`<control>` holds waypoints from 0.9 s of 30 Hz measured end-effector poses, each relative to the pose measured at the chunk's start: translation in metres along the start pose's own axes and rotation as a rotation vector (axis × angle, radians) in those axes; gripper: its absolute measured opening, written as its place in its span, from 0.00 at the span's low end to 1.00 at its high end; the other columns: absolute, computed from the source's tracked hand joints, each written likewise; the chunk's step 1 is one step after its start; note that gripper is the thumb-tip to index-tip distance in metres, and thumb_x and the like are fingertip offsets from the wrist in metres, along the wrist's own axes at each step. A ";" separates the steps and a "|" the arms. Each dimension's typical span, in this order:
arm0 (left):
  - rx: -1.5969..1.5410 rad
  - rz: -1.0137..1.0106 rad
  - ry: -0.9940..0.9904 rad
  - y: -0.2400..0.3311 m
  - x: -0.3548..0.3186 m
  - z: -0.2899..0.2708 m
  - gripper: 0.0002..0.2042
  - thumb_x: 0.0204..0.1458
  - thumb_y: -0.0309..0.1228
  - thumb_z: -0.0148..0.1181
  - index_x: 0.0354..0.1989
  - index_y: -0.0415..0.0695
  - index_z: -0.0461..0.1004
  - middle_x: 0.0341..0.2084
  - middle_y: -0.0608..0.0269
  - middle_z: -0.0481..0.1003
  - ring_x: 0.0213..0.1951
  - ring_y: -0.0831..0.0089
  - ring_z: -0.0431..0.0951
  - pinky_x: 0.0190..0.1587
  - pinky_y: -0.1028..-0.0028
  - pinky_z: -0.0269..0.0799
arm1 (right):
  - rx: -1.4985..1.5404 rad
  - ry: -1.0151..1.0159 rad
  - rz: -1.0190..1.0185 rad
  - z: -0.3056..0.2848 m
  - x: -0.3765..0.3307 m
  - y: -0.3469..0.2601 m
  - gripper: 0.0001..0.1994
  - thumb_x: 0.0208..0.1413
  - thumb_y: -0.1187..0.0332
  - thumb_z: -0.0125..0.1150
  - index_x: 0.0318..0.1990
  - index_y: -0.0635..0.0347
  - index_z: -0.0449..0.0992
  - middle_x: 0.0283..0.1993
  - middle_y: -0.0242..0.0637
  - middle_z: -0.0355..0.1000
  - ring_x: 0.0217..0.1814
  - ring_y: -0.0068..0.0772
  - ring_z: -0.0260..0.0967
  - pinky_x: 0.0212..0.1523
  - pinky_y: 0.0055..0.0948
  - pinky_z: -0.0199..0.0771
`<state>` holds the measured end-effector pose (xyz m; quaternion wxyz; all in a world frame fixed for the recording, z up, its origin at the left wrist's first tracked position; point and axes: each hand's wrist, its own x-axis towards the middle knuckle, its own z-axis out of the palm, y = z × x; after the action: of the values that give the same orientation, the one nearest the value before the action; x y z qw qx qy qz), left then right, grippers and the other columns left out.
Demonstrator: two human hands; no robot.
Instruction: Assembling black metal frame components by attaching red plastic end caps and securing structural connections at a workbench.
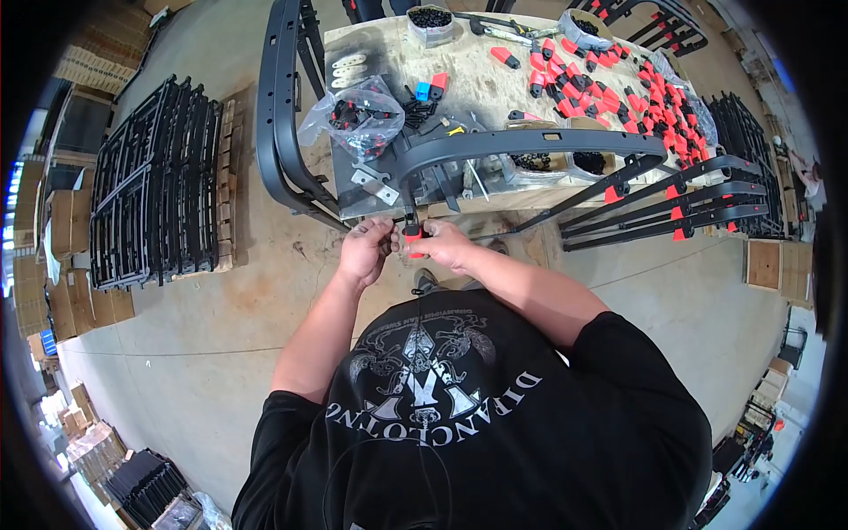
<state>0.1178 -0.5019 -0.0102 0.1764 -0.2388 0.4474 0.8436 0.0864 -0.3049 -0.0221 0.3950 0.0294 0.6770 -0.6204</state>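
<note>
My right hand [446,245] grips a red and black plastic fitting [413,233] at the lower end of a dark curved metal frame [530,139], just off the table's near edge. Close by on the left, my left hand [367,251] is closed, thumb and fingertips pinched together beside the fitting. Anything small between those fingertips is too hidden to make out. The frame's curved bar reaches over the near part of the plywood table [481,86]. A metal plate with holes [374,186] lies near the table corner, forward of my left hand.
Red and black fittings [579,88] cover the table's right side. A clear plastic bag [364,124], tubs of small black parts [430,26] and tools share the tabletop. Upright dark frames [281,106] stand at its left; others [671,208] lean right. Stacked frames [157,185] rest on a pallet.
</note>
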 end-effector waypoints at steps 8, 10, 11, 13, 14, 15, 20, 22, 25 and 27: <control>-0.118 -0.077 -0.018 0.006 0.012 0.002 0.06 0.65 0.31 0.56 0.40 0.41 0.73 0.31 0.65 0.77 0.31 0.76 0.76 0.35 0.76 0.76 | 0.136 -0.015 0.030 -0.004 0.014 0.008 0.22 0.48 0.66 0.73 0.50 0.64 0.78 0.39 0.35 0.77 0.40 0.23 0.73 0.41 0.26 0.72; -0.172 -0.096 -0.040 0.005 0.010 -0.001 0.06 0.65 0.31 0.56 0.40 0.41 0.73 0.31 0.65 0.77 0.31 0.77 0.77 0.35 0.78 0.76 | 0.172 -0.018 0.022 -0.004 0.014 0.008 0.21 0.48 0.66 0.73 0.49 0.63 0.78 0.38 0.34 0.77 0.39 0.23 0.72 0.40 0.25 0.72; -0.171 -0.097 -0.041 0.005 0.010 -0.002 0.06 0.65 0.31 0.56 0.40 0.41 0.73 0.31 0.65 0.77 0.31 0.77 0.77 0.35 0.78 0.76 | 0.186 -0.021 0.016 -0.004 0.014 0.008 0.19 0.50 0.68 0.71 0.49 0.64 0.77 0.40 0.34 0.77 0.40 0.24 0.73 0.42 0.26 0.72; -0.183 -0.082 -0.053 0.003 0.009 -0.002 0.06 0.65 0.30 0.56 0.41 0.41 0.74 0.31 0.65 0.77 0.31 0.77 0.77 0.35 0.79 0.76 | 0.203 -0.022 0.012 -0.003 0.012 0.005 0.18 0.51 0.69 0.70 0.49 0.64 0.77 0.42 0.35 0.77 0.42 0.25 0.73 0.44 0.27 0.72; -0.182 -0.084 -0.053 0.001 0.008 -0.003 0.06 0.65 0.30 0.56 0.41 0.41 0.74 0.31 0.65 0.77 0.31 0.77 0.77 0.35 0.79 0.76 | 0.176 -0.014 0.048 -0.003 0.011 0.003 0.18 0.51 0.69 0.70 0.49 0.64 0.77 0.43 0.35 0.77 0.42 0.26 0.73 0.44 0.27 0.72; -0.163 -0.089 -0.059 -0.002 0.010 -0.004 0.06 0.65 0.30 0.56 0.41 0.41 0.74 0.31 0.64 0.78 0.31 0.77 0.77 0.35 0.79 0.76 | 0.149 -0.003 0.080 -0.004 0.012 0.002 0.18 0.51 0.69 0.70 0.49 0.64 0.77 0.44 0.35 0.77 0.43 0.26 0.73 0.44 0.27 0.72; -0.114 -0.103 -0.063 -0.003 0.018 -0.008 0.05 0.65 0.30 0.56 0.43 0.41 0.74 0.35 0.64 0.78 0.34 0.77 0.77 0.39 0.80 0.77 | 0.196 0.014 0.043 -0.006 0.014 0.011 0.17 0.50 0.67 0.71 0.47 0.61 0.78 0.37 0.31 0.76 0.36 0.22 0.71 0.37 0.24 0.70; -0.150 -0.093 -0.064 0.001 0.017 -0.007 0.07 0.65 0.30 0.56 0.43 0.40 0.75 0.32 0.64 0.78 0.31 0.77 0.78 0.34 0.79 0.76 | 0.239 -0.008 0.023 -0.005 0.012 0.010 0.17 0.50 0.66 0.71 0.47 0.60 0.78 0.37 0.31 0.76 0.36 0.22 0.71 0.37 0.24 0.70; -0.138 -0.078 -0.065 0.005 0.016 -0.002 0.07 0.65 0.31 0.56 0.43 0.40 0.75 0.31 0.64 0.78 0.31 0.77 0.78 0.34 0.79 0.76 | 0.250 -0.018 -0.012 -0.004 0.011 0.009 0.16 0.51 0.65 0.71 0.47 0.60 0.79 0.37 0.30 0.76 0.36 0.21 0.70 0.37 0.24 0.70; -0.120 -0.101 -0.008 0.005 0.015 0.004 0.07 0.65 0.31 0.56 0.42 0.41 0.75 0.31 0.65 0.78 0.31 0.77 0.78 0.33 0.79 0.76 | 0.208 0.004 0.067 -0.003 0.011 0.009 0.17 0.51 0.64 0.71 0.48 0.59 0.79 0.38 0.31 0.77 0.37 0.21 0.71 0.37 0.24 0.71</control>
<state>0.1018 -0.4997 -0.0133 0.2060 -0.2680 0.3828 0.8598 0.0816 -0.3055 -0.0361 0.4092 0.0940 0.6083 -0.6735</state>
